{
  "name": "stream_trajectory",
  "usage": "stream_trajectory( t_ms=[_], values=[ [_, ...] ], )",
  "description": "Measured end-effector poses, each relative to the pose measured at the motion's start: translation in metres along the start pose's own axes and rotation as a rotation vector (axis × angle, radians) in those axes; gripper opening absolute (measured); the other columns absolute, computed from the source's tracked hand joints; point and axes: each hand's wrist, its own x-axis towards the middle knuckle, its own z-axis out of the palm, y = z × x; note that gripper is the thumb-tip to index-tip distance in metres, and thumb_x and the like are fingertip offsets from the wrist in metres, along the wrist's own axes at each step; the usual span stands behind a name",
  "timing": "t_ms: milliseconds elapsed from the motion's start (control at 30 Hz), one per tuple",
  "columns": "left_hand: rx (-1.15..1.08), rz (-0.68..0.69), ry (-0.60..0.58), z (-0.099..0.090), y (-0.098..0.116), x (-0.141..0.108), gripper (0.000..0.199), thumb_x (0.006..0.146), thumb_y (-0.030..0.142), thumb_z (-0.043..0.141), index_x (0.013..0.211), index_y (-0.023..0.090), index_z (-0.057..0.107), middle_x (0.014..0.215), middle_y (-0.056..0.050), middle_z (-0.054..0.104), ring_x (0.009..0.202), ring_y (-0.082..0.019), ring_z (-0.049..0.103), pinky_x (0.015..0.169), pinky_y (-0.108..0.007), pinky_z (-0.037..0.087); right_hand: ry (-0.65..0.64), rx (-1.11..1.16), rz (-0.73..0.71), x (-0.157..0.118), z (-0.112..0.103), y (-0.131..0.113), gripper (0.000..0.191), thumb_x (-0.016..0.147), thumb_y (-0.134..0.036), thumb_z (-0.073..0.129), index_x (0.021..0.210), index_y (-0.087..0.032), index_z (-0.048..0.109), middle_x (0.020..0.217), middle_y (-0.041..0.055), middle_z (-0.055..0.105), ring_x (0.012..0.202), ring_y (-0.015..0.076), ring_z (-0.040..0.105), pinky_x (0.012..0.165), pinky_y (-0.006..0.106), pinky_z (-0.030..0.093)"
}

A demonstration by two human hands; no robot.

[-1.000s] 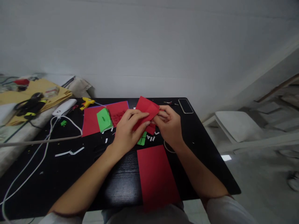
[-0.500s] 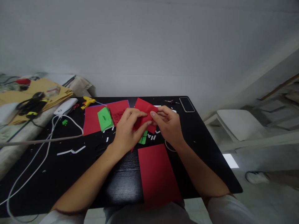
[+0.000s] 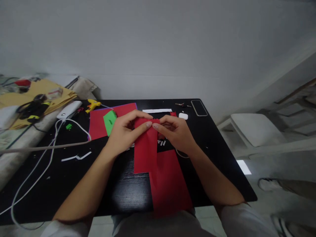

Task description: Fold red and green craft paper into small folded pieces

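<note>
A folded sheet of red paper (image 3: 145, 148) hangs between my hands, its lower part drooping toward me. My left hand (image 3: 127, 130) pinches its top edge from the left, thumb in front. From the right, my right hand (image 3: 174, 130) grips the same edge, the two thumb tips almost meeting. Below it, a flat red sheet (image 3: 171, 184) lies at the table's near edge, partly overlapped by the held paper. Beyond my left hand lie a green paper stack (image 3: 109, 121) and a larger red sheet (image 3: 97, 123) with a purple border.
On the black table (image 3: 98, 184) are a yellow glue gun (image 3: 93, 105), a white paper strip (image 3: 156, 111), a white case (image 3: 183, 116), keys (image 3: 182, 105) and a phone (image 3: 198, 108). White cables (image 3: 53, 148) cross the left side. A white stool (image 3: 256, 129) stands at right.
The red paper has turned from a tilted position to hanging downward, nearer to me. Both hands now hold its top edge, thumbs close together. The white strip behind has come into view.
</note>
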Motion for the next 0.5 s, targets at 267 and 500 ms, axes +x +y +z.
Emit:
stream_trajectory(
  t_ms=[267,500],
  values=[
    [0.045,-0.008,0.077,0.0024,0.0006,-0.0017,0.017,0.086,0.031,0.083,0.101,0.023,0.08,0.097,-0.004,0.081,0.081,-0.016,0.072,0.068,-0.027,0.056,0.024,-0.027,-0.033,-0.0024,0.0005,-0.0041,0.023,0.09,-0.044,0.079,0.088,-0.022,0.075,0.075,-0.0003,0.073,0.066,0.0149,0.069,0.061,0.028,0.059],
    [0.06,0.006,0.101,0.0053,0.0023,-0.0024,0.014,0.086,0.028,0.083,0.099,0.023,0.079,0.095,-0.003,0.081,0.081,-0.016,0.072,0.072,-0.029,0.058,0.015,-0.038,-0.052,-0.002,0.0009,-0.0085,0.024,0.091,-0.045,0.077,0.085,-0.021,0.076,0.073,-0.0012,0.072,0.063,0.0132,0.067,0.06,0.026,0.057]
  ],
)
